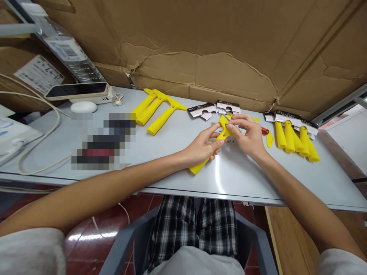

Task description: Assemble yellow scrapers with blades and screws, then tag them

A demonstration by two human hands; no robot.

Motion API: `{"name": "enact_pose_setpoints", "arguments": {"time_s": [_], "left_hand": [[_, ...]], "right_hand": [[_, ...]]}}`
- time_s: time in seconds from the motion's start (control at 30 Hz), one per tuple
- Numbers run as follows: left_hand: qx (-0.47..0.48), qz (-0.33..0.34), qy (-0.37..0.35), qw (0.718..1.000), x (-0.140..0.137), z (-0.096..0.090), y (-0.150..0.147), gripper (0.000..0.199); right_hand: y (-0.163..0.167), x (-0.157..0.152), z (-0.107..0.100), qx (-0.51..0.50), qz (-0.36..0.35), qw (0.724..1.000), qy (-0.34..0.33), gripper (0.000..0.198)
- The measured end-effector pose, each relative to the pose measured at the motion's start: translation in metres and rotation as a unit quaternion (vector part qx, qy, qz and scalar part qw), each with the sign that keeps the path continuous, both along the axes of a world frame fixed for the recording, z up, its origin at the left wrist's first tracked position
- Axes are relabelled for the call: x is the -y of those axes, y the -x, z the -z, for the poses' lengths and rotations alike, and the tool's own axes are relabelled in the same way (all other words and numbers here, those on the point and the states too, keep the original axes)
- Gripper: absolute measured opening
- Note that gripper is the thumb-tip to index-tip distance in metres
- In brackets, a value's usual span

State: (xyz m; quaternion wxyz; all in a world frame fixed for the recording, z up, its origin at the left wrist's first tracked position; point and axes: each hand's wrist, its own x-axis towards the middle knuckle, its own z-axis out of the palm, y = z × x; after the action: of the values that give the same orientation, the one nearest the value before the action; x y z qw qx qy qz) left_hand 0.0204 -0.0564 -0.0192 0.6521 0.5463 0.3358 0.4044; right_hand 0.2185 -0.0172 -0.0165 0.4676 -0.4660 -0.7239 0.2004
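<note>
My left hand [203,147] is wrapped round the grip of a yellow plastic scraper handle [200,166], which is tilted with its head up and to the right. At that head my right hand [249,134] has its thumb and fingers pinched together; what lies between the fingertips is too small to make out. A thin grey strip shows on the head beside them. Just under the hands lie several small screws [230,141]. Partly hidden behind my right hand is a red screwdriver [265,131], with a small yellow plate [270,140] close by.
Yellow handles [161,120] lie at centre left, near black-and-white cards [202,110]. Several carded yellow scrapers [289,137] lie at right. A phone [78,91], white oval case [83,107], water bottle [69,49] and cable [59,118] occupy the left. Cardboard [200,72] walls the back.
</note>
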Motion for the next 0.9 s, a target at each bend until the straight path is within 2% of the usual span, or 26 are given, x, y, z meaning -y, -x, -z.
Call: {"name": "enact_pose_setpoints", "arguments": {"time_s": [0.5,0.63,0.77,0.9], "left_hand": [[-0.027,-0.021,-0.029,0.999,0.000,0.007,-0.001,0.067],[-0.008,-0.013,-0.031,0.999,0.001,0.008,-0.002,0.065],[0.030,0.011,0.014,0.999,0.000,0.002,-0.001,0.061],[0.077,0.002,0.089,0.993,-0.010,-0.004,0.004,0.052]], "right_hand": [[0.005,0.007,-0.006,-0.015,0.025,0.999,0.041,0.034],[0.006,0.007,-0.005,-0.017,0.031,0.998,0.053,0.033],[0.004,0.004,-0.005,-0.023,0.026,0.999,0.042,0.038],[-0.018,-0.008,-0.008,0.005,0.085,0.996,-0.001,0.042]]}}
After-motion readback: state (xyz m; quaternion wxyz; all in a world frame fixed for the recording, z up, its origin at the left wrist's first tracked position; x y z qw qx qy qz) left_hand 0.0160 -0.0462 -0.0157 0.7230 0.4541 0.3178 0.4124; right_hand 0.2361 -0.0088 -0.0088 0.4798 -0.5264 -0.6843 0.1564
